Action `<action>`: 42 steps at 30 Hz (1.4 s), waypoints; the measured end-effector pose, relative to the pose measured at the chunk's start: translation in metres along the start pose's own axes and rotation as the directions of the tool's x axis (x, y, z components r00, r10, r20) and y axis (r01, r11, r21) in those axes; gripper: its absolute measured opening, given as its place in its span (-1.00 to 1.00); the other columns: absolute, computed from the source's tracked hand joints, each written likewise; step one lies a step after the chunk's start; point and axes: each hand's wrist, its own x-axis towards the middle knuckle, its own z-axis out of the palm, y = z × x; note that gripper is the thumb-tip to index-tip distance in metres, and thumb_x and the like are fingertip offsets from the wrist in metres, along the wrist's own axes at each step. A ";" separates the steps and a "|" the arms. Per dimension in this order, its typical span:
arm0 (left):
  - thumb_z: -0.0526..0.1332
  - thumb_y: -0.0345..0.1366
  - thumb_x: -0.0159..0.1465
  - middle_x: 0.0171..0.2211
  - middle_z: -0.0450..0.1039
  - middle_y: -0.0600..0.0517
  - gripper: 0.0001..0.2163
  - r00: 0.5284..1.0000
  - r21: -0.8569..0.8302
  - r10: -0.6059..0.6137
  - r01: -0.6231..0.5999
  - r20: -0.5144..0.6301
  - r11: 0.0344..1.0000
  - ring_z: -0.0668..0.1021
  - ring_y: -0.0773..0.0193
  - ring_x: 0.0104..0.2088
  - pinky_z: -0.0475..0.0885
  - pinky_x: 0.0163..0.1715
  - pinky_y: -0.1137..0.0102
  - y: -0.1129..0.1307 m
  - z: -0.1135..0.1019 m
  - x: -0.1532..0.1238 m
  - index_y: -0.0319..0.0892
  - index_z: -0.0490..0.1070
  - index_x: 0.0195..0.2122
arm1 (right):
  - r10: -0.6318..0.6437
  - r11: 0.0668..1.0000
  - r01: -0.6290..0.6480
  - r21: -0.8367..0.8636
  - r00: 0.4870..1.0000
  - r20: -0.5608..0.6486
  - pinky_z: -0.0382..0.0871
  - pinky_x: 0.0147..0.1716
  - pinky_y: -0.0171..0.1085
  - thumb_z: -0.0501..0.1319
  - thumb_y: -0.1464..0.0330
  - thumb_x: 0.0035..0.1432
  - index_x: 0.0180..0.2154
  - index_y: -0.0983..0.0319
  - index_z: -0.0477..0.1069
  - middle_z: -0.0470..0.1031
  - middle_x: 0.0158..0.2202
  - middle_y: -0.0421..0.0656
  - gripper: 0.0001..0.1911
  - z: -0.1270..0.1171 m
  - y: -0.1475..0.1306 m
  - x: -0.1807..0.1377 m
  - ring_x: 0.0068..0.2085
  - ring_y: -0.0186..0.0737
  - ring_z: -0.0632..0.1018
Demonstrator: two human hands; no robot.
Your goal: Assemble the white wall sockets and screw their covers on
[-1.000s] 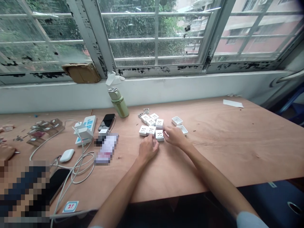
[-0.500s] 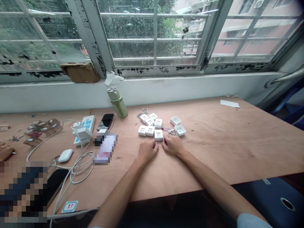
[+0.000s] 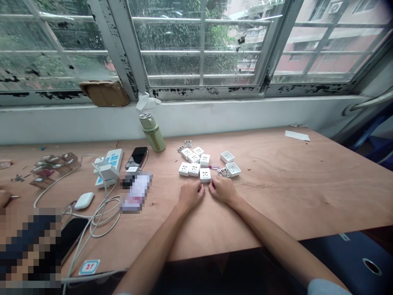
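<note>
My left hand (image 3: 190, 195) and my right hand (image 3: 222, 189) rest on the plywood table (image 3: 276, 196), fingers loosely curled and holding nothing visible. Both sit just in front of the nearest white square socket face (image 3: 205, 175), in a tight group of several socket faces (image 3: 194, 157). Beside my right hand lie two open white shallow socket housings (image 3: 233, 169), with a small metal contact part (image 3: 223, 172) against the nearer one. A thin pink-tipped piece (image 3: 213, 167) lies between them and the sockets.
A power strip (image 3: 109, 168), a black phone (image 3: 137, 157), a blurred packet (image 3: 136, 192), a white earbud case (image 3: 84, 200) and tangled white cables lie to the left. A green flask (image 3: 152, 132) stands behind. A co-worker's hand (image 3: 3, 198) holds a pen at far left.
Both hands have drawn back from the sockets toward me. My right hand has come off the housings, uncovering the metal part and the pink-tipped piece. The sockets have stayed in place.
</note>
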 end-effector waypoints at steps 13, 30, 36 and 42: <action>0.02 -0.19 0.33 -0.44 0.49 -0.01 -0.75 1.000 -0.009 -0.011 0.011 0.026 1.000 0.47 0.25 -0.43 0.13 -0.45 0.38 0.002 -0.006 0.000 -0.15 0.38 -0.41 | -0.038 0.999 0.036 -0.015 0.993 -0.112 0.09 -0.46 -0.26 0.05 0.33 0.23 -0.33 0.24 0.42 0.52 -0.36 -0.13 -0.80 0.004 0.001 -0.001 -0.37 -0.24 0.49; -0.02 -0.15 0.37 -0.35 0.55 -0.03 -0.57 0.996 0.044 -0.018 0.014 0.087 0.999 0.57 0.15 -0.33 0.35 -0.32 0.37 0.005 -0.008 0.003 -0.06 0.20 0.24 | 0.155 0.988 -0.133 0.083 0.901 -0.404 0.22 0.04 -0.09 0.09 0.42 0.17 -0.16 0.26 0.43 0.40 -0.04 0.04 -0.78 0.004 0.007 -0.008 0.05 0.01 0.33; -0.04 -0.15 0.38 -0.34 0.55 -0.05 -0.58 0.996 0.034 -0.013 0.011 0.083 0.999 0.57 0.16 -0.33 0.36 -0.30 0.37 0.006 -0.010 0.002 -0.06 0.22 0.23 | 0.099 0.991 -0.058 0.121 0.923 -0.372 0.26 0.07 -0.09 0.06 0.45 0.18 -0.15 0.26 0.44 0.40 -0.05 0.03 -0.75 0.007 0.007 -0.007 0.06 -0.01 0.34; -0.04 -0.17 0.38 -0.33 0.54 -0.04 -0.60 0.997 0.039 -0.013 0.010 0.073 0.999 0.56 0.15 -0.34 0.36 -0.30 0.37 0.007 -0.011 0.001 -0.06 0.23 0.22 | 0.002 0.991 0.047 0.122 0.927 -0.375 0.24 0.12 -0.05 0.07 0.45 0.16 -0.18 0.23 0.45 0.41 -0.04 0.00 -0.77 0.005 0.004 -0.007 0.09 0.00 0.33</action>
